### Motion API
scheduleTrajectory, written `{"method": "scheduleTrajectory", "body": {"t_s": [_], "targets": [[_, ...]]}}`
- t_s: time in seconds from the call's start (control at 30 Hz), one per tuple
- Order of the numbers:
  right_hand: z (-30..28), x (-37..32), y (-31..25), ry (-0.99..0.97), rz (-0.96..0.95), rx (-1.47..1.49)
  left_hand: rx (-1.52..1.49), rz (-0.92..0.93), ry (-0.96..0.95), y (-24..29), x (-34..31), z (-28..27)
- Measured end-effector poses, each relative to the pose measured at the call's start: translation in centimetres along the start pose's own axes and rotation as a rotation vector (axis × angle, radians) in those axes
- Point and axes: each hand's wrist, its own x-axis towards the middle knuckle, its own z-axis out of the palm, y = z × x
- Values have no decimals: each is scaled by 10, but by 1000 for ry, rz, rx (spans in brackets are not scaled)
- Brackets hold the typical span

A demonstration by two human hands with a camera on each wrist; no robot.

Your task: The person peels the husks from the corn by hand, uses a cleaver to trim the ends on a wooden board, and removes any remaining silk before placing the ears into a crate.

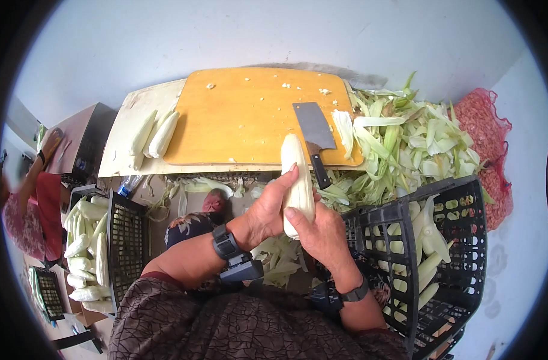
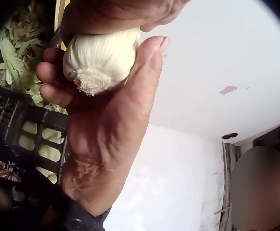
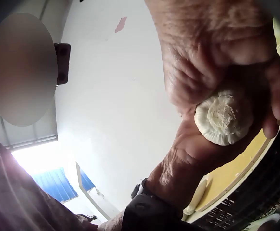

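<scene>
A pale, husked ear of corn stands nearly upright between both hands in front of the board's near edge. The left hand grips its left side, thumb along the ear. From the right, the right hand holds the lower part, its thumb across the front. The ear's cut stem end faces the left wrist view, with the left hand curled under it. In the right wrist view the round base shows within the right hand. A cleaver lies on the yellow board.
Husked ears lie left of the board, and loose husks are heaped right of it. Black crates with ears stand at left and right. A red mesh sack leans by the wall. Another person is at far left.
</scene>
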Motion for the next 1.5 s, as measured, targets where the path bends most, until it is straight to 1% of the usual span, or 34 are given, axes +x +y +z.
{"method": "scheduleTrajectory", "body": {"t_s": [0.07, 0.1, 0.17, 0.2, 0.27, 0.3, 0.33, 0.4, 0.47, 0.53, 0.63, 0.7, 0.8, 0.87, 0.93, 1.07, 1.17, 1.23, 1.27, 1.33, 1.37, 1.4, 1.43, 1.47, 1.5], "targets": [[-8, -1, -8, 24, 65, -3, -9, 31, -29, 1, 1, -2], [-8, 0, -7, 26, 67, -3, -16, 58, -57, 0, 1, -2], [-7, 0, -5, 212, 59, -27, 19, 66, -51, 3, 0, 1], [-7, 1, -3, 210, 64, -25, 49, 82, -44, 4, 0, 2], [-10, 2, 3, 394, -92, -133, 52, 74, -19, 5, 1, 3], [-11, 4, 9, 441, -140, -168, 85, 82, -18, 4, 1, 3], [-14, 4, 7, 440, -126, -169, 116, 89, -16, 3, 1, 3], [-20, 2, -1, 326, -29, -87, 107, 54, -26, 1, 1, 3], [-16, 2, 3, 362, -40, -64, 48, 59, 31, 0, -2, 12], [-13, 3, 5, 368, -60, -96, 53, 59, 25, -2, -1, 12], [-12, 4, 8, 366, -62, -132, 90, 62, 49, -4, -1, 16], [-13, 3, 7, 369, -57, -156, 155, 112, 59, -6, -2, 18], [-13, 3, 7, 370, -55, -195, 188, 98, 79, -9, -3, 17], [-13, 3, 7, 369, -58, -210, 196, 96, 81, -11, -4, 16], [-13, 3, 8, 402, -104, -256, 203, 95, 83, -13, -4, 15], [-13, 3, 9, 413, -97, -275, 182, 84, 63, -14, -5, 14], [-13, 4, 8, 418, -130, -321, 160, 75, 47, -13, -5, 13], [-14, 4, 9, 471, -105, -222, 144, 67, 30, -12, -3, 12], [-15, 5, 10, 473, -104, -223, 127, 64, 15, -12, -4, 11], [-17, 7, 14, 539, -111, -217, 110, 62, 0, -9, -4, 6], [-18, 7, 13, 540, -112, -217, 72, 30, -83, -8, -3, 0], [-19, 7, 12, 535, -62, -124, 35, -2, -167, -6, -2, -3], [-20, 7, 11, 530, -13, -31, 42, 18, -109, -5, -5, 2], [-20, 7, 10, 530, -15, -30, 43, 20, -110, -4, -5, 5], [-19, 7, 8, 491, -10, 24, 1, 42, -111, -3, -6, 8]]}}
